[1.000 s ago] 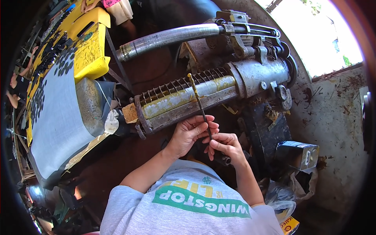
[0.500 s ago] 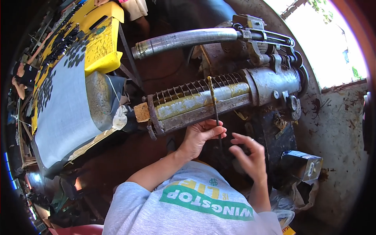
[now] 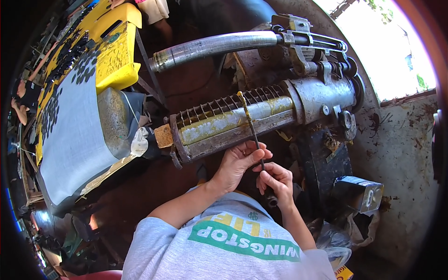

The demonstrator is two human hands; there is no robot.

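A thin dark rod [image 3: 250,122], its upper end thickly coated in yellow, stands tilted in front of me. My left hand [image 3: 232,169] pinches it between thumb and fingers at mid-length. Just below, my right hand [image 3: 278,182] has closed its fingers round the lower part. A dark round end [image 3: 272,201] shows under my right hand; whether it belongs to the rod I cannot tell. The rod's coated part passes over a machine's long roller [image 3: 210,128], smeared yellow, with a row of metal prongs [image 3: 214,106] along its far side.
A curved metal arm [image 3: 210,49] reaches left above the roller. At the left stands a table with a grey sheet [image 3: 74,135], yellow cover [image 3: 114,60] and many small black pieces. A metal can [image 3: 358,192] and plastic bags [image 3: 333,240] are at the lower right. Another person's leg [image 3: 161,23] shows at the back.
My right hand has come in from the right, from open and apart to closed on the rod below my left hand. The rod now tilts more, its coated end further left.
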